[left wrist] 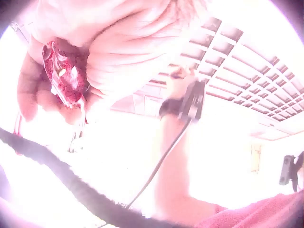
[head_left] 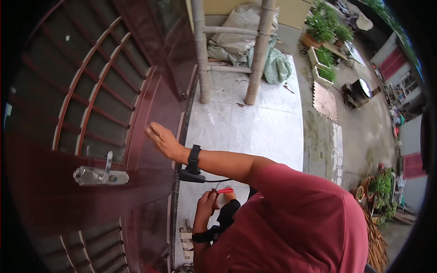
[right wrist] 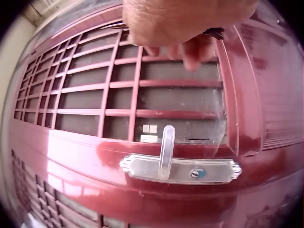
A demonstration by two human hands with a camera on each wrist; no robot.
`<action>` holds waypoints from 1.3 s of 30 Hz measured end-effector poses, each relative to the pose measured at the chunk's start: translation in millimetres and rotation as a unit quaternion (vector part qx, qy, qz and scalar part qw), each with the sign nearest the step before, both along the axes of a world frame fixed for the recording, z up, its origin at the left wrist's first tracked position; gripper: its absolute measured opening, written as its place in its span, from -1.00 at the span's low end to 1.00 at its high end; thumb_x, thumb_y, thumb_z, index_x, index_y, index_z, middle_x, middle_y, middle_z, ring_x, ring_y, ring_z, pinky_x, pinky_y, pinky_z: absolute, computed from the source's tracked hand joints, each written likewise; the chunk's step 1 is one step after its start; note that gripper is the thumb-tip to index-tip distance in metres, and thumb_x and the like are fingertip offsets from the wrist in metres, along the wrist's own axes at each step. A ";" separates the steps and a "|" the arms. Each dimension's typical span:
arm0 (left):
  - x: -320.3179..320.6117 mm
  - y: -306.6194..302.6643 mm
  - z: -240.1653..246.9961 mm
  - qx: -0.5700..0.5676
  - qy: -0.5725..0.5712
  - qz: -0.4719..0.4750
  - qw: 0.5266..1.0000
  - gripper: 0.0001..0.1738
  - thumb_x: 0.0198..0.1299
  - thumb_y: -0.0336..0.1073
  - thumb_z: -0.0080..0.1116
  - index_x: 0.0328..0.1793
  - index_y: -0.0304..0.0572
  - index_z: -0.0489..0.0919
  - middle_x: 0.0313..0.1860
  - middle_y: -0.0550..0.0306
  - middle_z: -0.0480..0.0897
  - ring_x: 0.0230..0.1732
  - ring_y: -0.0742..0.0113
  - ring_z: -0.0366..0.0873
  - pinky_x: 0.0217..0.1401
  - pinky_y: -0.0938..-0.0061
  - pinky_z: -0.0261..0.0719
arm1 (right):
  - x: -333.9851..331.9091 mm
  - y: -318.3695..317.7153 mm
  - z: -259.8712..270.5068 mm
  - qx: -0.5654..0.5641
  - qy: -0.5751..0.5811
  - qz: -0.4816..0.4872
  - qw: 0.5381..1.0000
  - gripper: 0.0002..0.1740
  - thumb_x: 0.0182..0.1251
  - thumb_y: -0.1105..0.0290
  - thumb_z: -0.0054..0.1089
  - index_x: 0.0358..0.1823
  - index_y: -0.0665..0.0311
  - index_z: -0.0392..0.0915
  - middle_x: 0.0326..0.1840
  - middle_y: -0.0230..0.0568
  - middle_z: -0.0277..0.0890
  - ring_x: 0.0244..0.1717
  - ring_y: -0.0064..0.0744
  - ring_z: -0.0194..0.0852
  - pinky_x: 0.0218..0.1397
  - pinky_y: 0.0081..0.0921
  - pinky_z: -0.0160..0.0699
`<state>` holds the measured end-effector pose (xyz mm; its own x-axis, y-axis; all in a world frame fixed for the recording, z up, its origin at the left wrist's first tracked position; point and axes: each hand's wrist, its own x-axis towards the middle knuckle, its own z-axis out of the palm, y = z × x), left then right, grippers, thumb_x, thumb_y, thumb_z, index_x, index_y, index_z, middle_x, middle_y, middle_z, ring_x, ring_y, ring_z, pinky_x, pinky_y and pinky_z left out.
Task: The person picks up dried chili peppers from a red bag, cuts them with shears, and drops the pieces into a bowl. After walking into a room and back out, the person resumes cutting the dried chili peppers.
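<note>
shoulder in a red shirt [head_left: 300, 218], nearest the lens, low right of the head view.

item 1: your left hand [head_left: 207, 204], drawn in close to your chest. fingers wrapped round a red-handled tool [head_left: 224, 191]; the left wrist view shows the red grips [left wrist: 61, 80] deep in the palm with thin metal ends pointing down. probably parked there, ready but out of the way, while the other hand works.

item 2: your right hand [head_left: 164, 140], raised to the far left against the upright edge of the dark red door [head_left: 45, 195], above the handle. fingers curled, seemingly pinching a thin dark piece [head_left: 152, 129], too small to identify. the high reach puts it where the grille [right wrist: 95, 90] meets the door frame.

item 3: silver lever handle [right wrist: 166, 152] on a long silver plate [right wrist: 142, 168], untouched, well below the right hand.

item 4: two small pale stickers [right wrist: 149, 129] behind the grille, just above the plate; nothing on them legible. no brand readable anywhere.

item 5: black strap [head_left: 194, 157] on the right wrist.

item 6: pale tiled floor [head_left: 255, 127] to the right; bamboo posts [head_left: 200, 50] and grey sacks [head_left: 241, 22] at the far end.
</note>
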<state>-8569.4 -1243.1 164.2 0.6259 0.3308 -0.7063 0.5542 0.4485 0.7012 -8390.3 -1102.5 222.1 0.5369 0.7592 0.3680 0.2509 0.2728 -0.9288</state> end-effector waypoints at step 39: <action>1134.5 -486.8 36.1 -0.118 -0.228 -0.557 0.790 -0.59 0.46 -0.02 -0.09 0.04 -0.26 0.50 -0.59 0.37 0.36 -0.57 0.63 0.26 -0.42 0.69 0.35 | 912.5 -797.6 -25.0 0.057 0.364 -0.465 0.805 -0.87 0.33 0.39 0.23 -0.21 0.31 0.59 -0.53 -0.48 0.47 -0.67 -0.74 0.17 -0.63 -0.70 0.08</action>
